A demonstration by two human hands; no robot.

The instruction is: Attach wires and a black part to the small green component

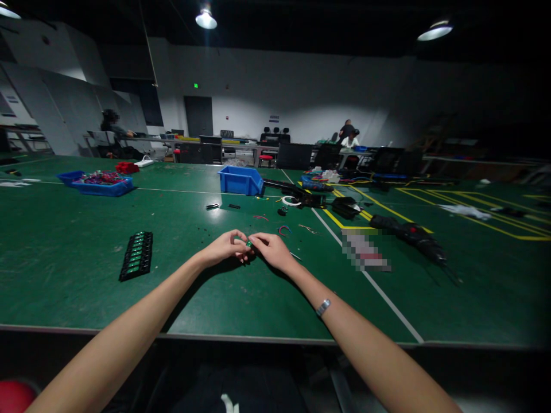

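Between the fingertips of both hands is a small green circuit board, partly covered by the fingers. My left hand pinches it from the left, thumb and forefinger closed. From the other side, the fingers of my right hand press on it. Both hands are held just above the green table. To the left lies a black holder with a row of green boards in it. Short red wire pieces and tiny dark bits lie beyond the hands.
A blue bin stands ahead, and blue trays of coloured wires sit at the far left. Black power tools lie on the right. A white line and yellow tape mark the tabletop. Several people are at benches in the background.
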